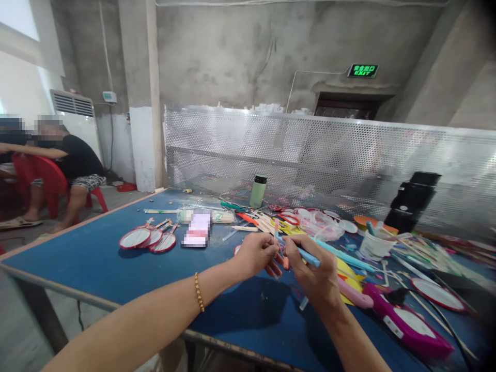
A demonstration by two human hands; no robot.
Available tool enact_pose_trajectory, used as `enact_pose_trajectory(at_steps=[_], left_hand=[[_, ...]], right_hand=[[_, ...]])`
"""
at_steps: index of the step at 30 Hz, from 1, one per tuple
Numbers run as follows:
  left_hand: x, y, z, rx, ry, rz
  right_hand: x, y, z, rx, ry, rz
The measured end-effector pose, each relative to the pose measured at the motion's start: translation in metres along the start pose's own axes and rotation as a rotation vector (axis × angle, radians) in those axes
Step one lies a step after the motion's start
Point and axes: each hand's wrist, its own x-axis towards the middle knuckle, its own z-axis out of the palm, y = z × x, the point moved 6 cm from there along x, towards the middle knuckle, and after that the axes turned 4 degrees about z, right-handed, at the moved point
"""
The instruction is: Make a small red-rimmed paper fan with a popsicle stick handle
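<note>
Over the front of the blue table my left hand (258, 254) is closed, thumb and fingertips pinched together. A small orange piece (276, 227) sticks up by its fingertips; what exactly the pinch holds is partly hidden. My right hand (318, 264) is wrapped round a light blue marker (309, 257), its tip pointing at the left fingertips. Both hands are close together, nearly touching. Another orange bit (285, 263) shows below, between them. Under the left wrist peeks the edge of a red-rimmed disc (237, 249).
To the left lie several red-rimmed round discs (135, 238) and a phone (197, 230). A green bottle (258, 191) stands at the back. Scissors (290, 222), a white cup (376, 246) and a purple glue gun (406, 320) are on the right. A metal mesh panel (232, 139) closes the far edge.
</note>
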Motion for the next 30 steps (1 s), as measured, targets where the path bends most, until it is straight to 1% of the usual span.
enact_pose_trajectory(at_steps=[5,11,17,20,30], left_hand=[[-0.0009,0.0006,0.0012,0.014,-0.015,-0.012],[0.0007,0.0002,0.0002,-0.002,0.001,-0.008],[0.0007,-0.0009,-0.0002,0.019,-0.013,0.016],[0.0008,-0.0024,-0.0007,0.018,-0.012,0.016],[0.0007,-0.0021,0.0008,0.008,-0.003,-0.008]], right_hand=[[0.0006,-0.0013,0.001,0.005,-0.001,-0.01],[-0.001,-0.002,0.0008,0.017,-0.002,-0.023],[-0.001,0.0002,-0.0014,-0.001,0.018,0.016],[-0.0008,0.0018,-0.0011,0.005,0.006,0.03],[0.0005,0.0022,-0.0032,-0.011,0.023,0.022]])
